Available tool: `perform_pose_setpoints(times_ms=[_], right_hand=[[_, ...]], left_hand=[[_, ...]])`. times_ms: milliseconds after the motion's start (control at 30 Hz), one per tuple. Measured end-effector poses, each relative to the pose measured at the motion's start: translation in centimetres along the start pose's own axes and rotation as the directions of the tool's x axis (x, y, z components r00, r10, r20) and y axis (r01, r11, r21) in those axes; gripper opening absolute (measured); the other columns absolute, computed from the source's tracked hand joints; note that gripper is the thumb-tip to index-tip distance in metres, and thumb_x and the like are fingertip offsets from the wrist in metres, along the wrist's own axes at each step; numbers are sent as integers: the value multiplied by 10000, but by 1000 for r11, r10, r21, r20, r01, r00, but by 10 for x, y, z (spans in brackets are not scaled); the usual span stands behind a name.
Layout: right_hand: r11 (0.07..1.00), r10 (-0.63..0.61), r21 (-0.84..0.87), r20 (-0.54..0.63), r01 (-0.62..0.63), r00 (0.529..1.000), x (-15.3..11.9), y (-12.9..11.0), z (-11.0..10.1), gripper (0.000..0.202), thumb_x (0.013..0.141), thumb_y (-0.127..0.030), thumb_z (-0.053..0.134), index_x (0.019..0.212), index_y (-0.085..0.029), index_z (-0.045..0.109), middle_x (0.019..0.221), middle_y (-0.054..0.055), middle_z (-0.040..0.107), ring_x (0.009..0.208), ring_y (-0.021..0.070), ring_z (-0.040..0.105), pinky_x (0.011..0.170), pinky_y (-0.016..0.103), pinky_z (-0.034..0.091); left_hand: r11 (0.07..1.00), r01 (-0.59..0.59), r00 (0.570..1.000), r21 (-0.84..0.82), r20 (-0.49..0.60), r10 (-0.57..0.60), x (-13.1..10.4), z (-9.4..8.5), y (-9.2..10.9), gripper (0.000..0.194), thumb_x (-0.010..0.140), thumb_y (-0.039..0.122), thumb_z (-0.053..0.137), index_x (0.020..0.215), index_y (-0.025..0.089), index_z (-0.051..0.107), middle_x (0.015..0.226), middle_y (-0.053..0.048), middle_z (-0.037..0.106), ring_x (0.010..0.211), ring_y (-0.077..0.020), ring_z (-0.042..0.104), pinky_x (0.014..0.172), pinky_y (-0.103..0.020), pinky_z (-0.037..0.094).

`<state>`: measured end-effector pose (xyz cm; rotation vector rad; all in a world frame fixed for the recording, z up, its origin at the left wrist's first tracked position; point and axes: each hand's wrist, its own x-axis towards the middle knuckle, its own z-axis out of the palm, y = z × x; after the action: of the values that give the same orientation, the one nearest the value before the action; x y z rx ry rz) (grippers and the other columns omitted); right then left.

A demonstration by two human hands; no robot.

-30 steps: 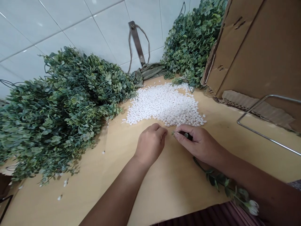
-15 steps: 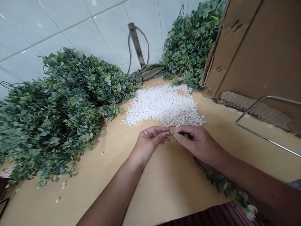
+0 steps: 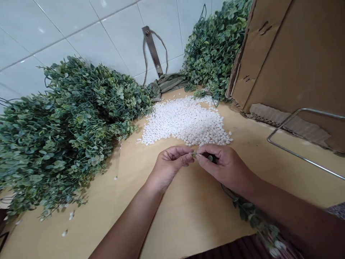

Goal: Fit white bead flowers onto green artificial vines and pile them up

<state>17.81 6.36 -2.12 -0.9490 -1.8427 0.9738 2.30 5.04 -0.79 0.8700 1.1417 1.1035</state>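
Observation:
My right hand [image 3: 222, 162] is closed on a green leafy stem [image 3: 252, 212], which trails down beneath my right forearm and bears white pieces at its lower end. A small green tip of the stem shows between the fingertips of both hands. My left hand [image 3: 172, 162] pinches at that tip with thumb and forefinger; whatever else lies in the pinch is too small to make out. Just beyond my hands, a wide spread of small white pieces [image 3: 185, 120] covers part of the tan work surface [image 3: 188, 212].
A large heap of leafy green stems [image 3: 72, 126] lies at the left, and another [image 3: 215, 46] stands at the back. A cardboard box [image 3: 293, 64] rises at the right, beside a bent metal wire frame [image 3: 304, 157]. A few white pieces [image 3: 64, 233] lie at the lower left.
The whole view has shifted slightly. My fingertips are a little closer together around the green tip, and the trailing stem's lower end has swung slightly left.

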Motion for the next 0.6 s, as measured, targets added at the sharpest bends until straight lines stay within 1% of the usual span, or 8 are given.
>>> perform_pose_setpoints(times_ms=[133, 233, 367, 600], right_hand=[[992, -102, -85, -53, 97, 993, -1, 0, 1, 147, 775, -148, 478, 678, -156, 587, 639, 7, 579, 623, 127, 521, 593, 229, 396], [983, -150, -119, -60, 143, 987, -1, 0, 2, 147, 765, -125, 475, 656, -156, 568, 619, 5, 558, 615, 127, 505, 596, 235, 390], [979, -155, -143, -46, 148, 987, -2, 1, 2, 158, 763, -121, 472, 628, -159, 544, 595, -1, 519, 609, 128, 490, 584, 237, 375], [977, -142, -170, -46, 132, 989, -2, 0, 2, 154, 755, -126, 464, 619, -161, 528, 585, -3, 503, 595, 125, 471, 576, 239, 365]], left_hand=[[1000, -3, 1000, -24, -6, 3, 0, -1, -1, 187, 537, 225, 800, 684, 151, 712, 591, -1, 668, 574, -82, 570, 578, -201, 421], [999, 8, 1000, -54, -9, -8, 0, -1, 0, 203, 516, 221, 811, 676, 151, 708, 587, 4, 669, 559, -77, 570, 573, -196, 423], [998, 18, 1000, -59, 3, -18, 1, -1, -1, 212, 510, 229, 815, 669, 147, 702, 573, 4, 664, 546, -75, 566, 563, -193, 421], [999, 11, 1000, -30, 13, -10, 1, -2, -1, 215, 519, 237, 811, 675, 141, 698, 568, -1, 658, 549, -80, 560, 573, -204, 419]])
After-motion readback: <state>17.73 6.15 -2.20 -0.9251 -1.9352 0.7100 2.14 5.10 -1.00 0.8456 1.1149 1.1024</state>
